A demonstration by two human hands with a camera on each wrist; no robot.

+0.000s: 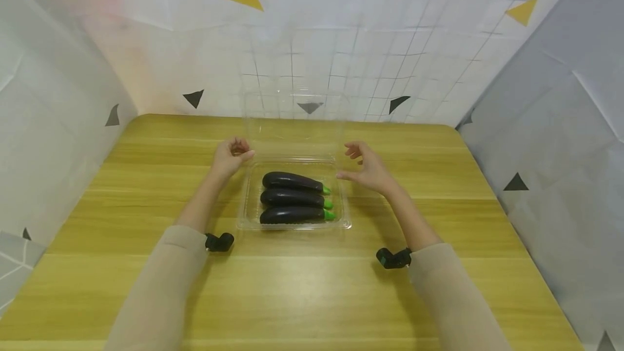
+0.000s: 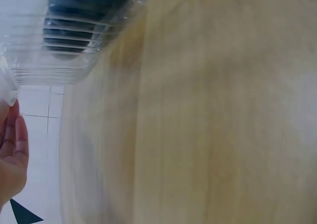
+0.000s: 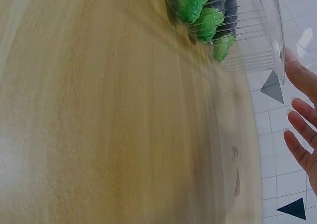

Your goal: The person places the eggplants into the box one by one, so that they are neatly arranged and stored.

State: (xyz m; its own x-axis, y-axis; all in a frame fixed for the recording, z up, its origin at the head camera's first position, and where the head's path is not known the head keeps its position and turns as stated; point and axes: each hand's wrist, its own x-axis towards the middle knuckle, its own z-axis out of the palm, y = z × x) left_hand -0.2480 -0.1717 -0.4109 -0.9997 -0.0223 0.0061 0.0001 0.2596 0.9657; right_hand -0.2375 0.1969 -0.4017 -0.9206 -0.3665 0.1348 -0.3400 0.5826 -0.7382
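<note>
Three dark purple eggplants [image 1: 294,197] with green stem ends lie side by side in a clear plastic clamshell container [image 1: 251,220]. Its transparent lid [image 1: 294,140] is raised at the back. At the rear left corner, my left hand [image 1: 229,159] pinches the container's edge between thumb and curled fingers; the left wrist view shows only part of this hand [image 2: 12,159]. Beside the right rim is my right hand [image 1: 366,168], fingers spread apart and thumb at the edge. In the right wrist view the green stems [image 3: 210,23] show through the ribbed side wall.
The container stands on a wood-grain table [image 1: 302,291]. White sheets with a grid and dark and yellow triangles form a back wall [image 1: 312,42] and side walls. A small black wrist camera [image 1: 220,242] sits on the left forearm, another camera [image 1: 392,258] on the right.
</note>
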